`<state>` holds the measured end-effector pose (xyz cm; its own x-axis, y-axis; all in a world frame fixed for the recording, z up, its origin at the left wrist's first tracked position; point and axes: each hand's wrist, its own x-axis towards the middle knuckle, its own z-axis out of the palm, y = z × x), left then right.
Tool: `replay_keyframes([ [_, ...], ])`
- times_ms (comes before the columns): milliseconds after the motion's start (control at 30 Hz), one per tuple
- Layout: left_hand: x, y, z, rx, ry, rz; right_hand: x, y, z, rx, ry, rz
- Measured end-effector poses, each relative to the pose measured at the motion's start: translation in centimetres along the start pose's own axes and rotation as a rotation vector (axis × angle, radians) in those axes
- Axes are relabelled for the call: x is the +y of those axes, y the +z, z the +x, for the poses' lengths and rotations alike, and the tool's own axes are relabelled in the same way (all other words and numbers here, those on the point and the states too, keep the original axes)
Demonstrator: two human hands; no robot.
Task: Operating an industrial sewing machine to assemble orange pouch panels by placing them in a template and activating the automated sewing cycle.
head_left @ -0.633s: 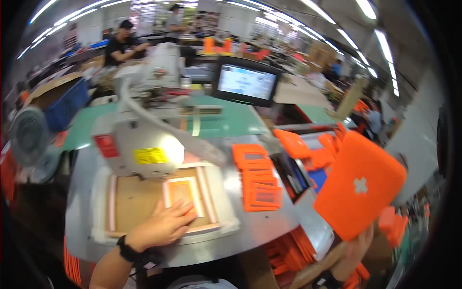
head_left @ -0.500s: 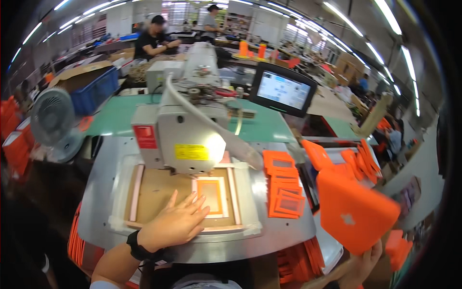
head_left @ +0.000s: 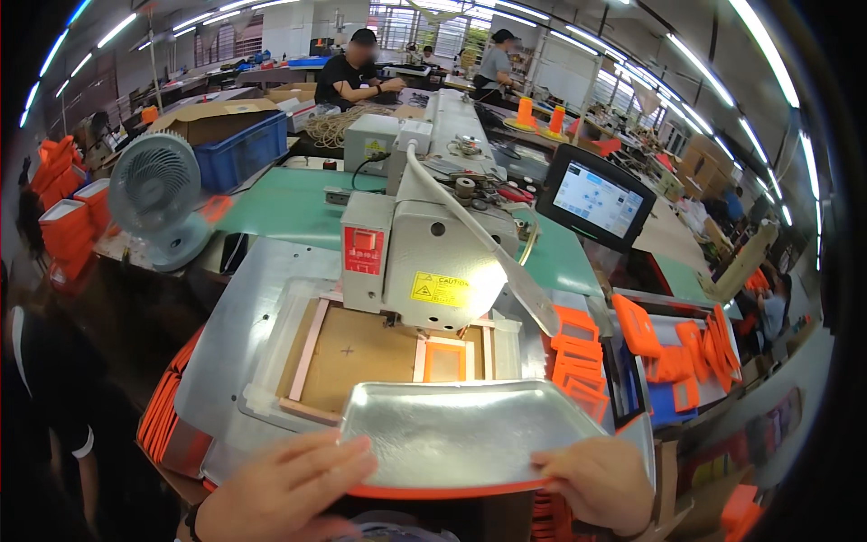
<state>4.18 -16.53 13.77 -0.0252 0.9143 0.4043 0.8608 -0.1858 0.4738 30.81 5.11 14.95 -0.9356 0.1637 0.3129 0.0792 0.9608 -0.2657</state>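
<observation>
A silver-faced panel with an orange edge (head_left: 461, 434) is held in front of me, its shiny side up, over the near part of the metal plate. My right hand (head_left: 601, 479) pinches its right side between thumb and fingers. My left hand (head_left: 289, 483) is slightly blurred, its fingers stretched out and the tips over the panel's left corner. Beyond the panel, a small orange rectangular frame (head_left: 461, 366) lies in the white-bordered opening of a brown board (head_left: 366, 352), below the head of a sewing machine (head_left: 442, 244).
Orange frames (head_left: 578, 352) are stacked right of the machine. Further right, orange pieces (head_left: 668, 361) lie by a lit screen (head_left: 591, 197). A fan (head_left: 155, 190) and blue crate (head_left: 239, 154) stand at left. More orange panels (head_left: 167, 406) hang below the plate's left edge. A person (head_left: 348, 72) works behind.
My right hand has brought the orange panel from the far right to the front and turned its silver side up. My left hand has left the board and come to the panel. The view has shifted.
</observation>
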Motion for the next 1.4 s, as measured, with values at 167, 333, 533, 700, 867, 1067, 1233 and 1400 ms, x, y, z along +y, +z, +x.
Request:
replay_keyframes([
  [167, -6.0, 2.8, 0.5, 0.14, -0.092, 0.09, 2.6, 5.2, 4.3, 0.075, -0.054, 0.003],
  [333, -8.3, 2.6, 0.6, 0.213, -0.115, 0.018, 3.0, 6.7, 6.6, 0.134, -0.054, 0.011],
  [533, -10.2, 2.1, 2.0, 0.204, -0.12, -0.012, 4.6, 7.7, 8.4, 0.102, -0.019, 0.019],
  [700, -11.2, 2.0, 2.7, 0.196, -0.166, -0.05, 5.8, 8.3, 10.0, 0.16, -0.06, -0.028],
  [867, -12.5, 2.5, 2.8, 0.225, -0.088, 0.013, 6.4, 7.2, 9.8, 0.137, 0.05, -0.036],
  [1067, -14.3, 4.6, 0.9, 0.176, -0.081, 0.014, 8.3, 9.2, 5.3, 0.016, 0.002, 0.036],
  [1233, -14.9, 5.6, -0.4, 0.102, -0.065, 0.093, 7.9, 10.7, 3.9, -0.039, -0.019, 0.084],
  [1400, -14.7, 6.1, -0.7, 0.074, -0.088, 0.128, 8.5, 12.3, 3.1, -0.003, -0.026, 0.097],
])
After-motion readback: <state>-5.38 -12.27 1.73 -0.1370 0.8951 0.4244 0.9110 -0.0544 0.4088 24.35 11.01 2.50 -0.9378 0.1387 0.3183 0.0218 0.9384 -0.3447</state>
